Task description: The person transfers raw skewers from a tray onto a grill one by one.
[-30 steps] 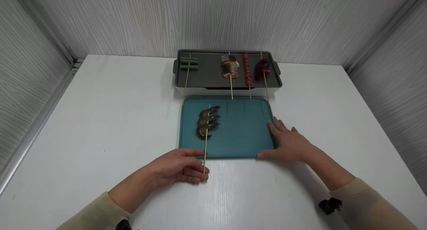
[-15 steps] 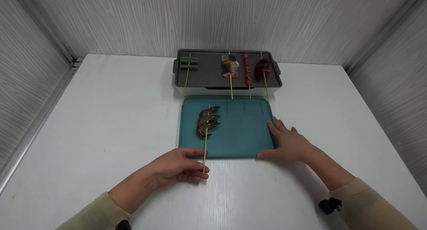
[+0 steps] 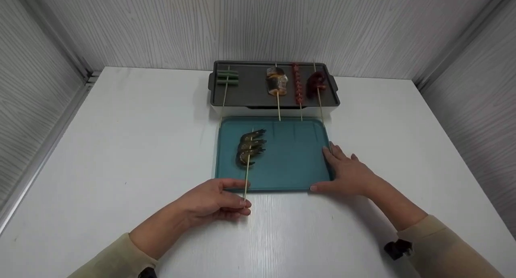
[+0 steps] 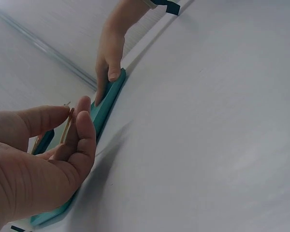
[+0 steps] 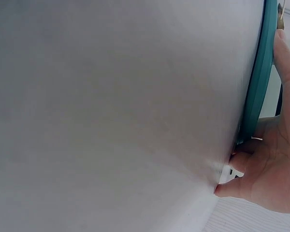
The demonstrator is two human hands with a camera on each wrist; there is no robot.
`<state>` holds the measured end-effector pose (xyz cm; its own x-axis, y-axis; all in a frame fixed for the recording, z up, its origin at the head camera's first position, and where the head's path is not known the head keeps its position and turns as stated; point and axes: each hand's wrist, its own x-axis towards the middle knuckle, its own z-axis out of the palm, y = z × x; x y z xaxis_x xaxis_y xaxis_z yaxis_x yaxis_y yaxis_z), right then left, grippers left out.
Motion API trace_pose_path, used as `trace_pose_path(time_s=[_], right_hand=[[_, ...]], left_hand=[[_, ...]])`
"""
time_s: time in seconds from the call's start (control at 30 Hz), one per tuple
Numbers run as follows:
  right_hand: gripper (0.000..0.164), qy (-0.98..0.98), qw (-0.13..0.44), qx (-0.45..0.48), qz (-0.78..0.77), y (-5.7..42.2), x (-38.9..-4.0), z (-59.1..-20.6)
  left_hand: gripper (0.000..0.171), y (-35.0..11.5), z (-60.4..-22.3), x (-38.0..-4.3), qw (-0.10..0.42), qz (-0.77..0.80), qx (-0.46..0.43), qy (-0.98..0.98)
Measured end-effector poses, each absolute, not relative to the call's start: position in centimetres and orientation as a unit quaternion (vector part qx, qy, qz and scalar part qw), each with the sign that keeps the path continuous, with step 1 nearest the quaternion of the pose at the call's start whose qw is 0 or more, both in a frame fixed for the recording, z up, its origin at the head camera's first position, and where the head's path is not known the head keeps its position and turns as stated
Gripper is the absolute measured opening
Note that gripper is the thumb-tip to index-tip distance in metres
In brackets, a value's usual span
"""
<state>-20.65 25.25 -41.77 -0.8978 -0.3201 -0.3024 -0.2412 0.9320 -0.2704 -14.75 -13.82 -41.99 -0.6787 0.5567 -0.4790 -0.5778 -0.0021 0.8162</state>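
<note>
In the head view my left hand [image 3: 217, 199] pinches the lower end of the bamboo stick of a shrimp skewer [image 3: 250, 149] between thumb and fingers. Three brown shrimps on it lie over the left half of a teal tray [image 3: 294, 165]. The left wrist view shows the stick end [image 4: 66, 126] between my thumb and fingertips, just above the tray's front edge. My right hand [image 3: 348, 173] spans the tray's front right corner, thumb at the front rim and fingers extended along the right side. Seen from the right wrist, the thumb [image 5: 285, 58] lies against the tray's edge and other fingertips touch the table.
Behind the tray stands a dark grill plate [image 3: 252, 96] on a white base. It bears a green vegetable skewer [image 3: 227, 77], a skewer of browned, fish-like pieces [image 3: 277, 82], a red beaded skewer [image 3: 298, 84] and a dark red one [image 3: 315, 84]. Their sticks jut toward the tray.
The left thumb and fingers have drawn together around the stick, and its lower end has shifted slightly forward. The right hand and tray keep their place.
</note>
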Motion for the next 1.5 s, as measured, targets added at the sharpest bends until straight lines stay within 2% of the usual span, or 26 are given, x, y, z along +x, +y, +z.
trace_pose_path(time_s=[1.5], right_hand=[[0.134, 0.967, 0.172, -0.149, -0.117, 25.2, -20.7, -41.8]], left_hand=[[0.07, -14.2, -40.2, -14.4, 0.375, 0.695, 0.019, 0.613]])
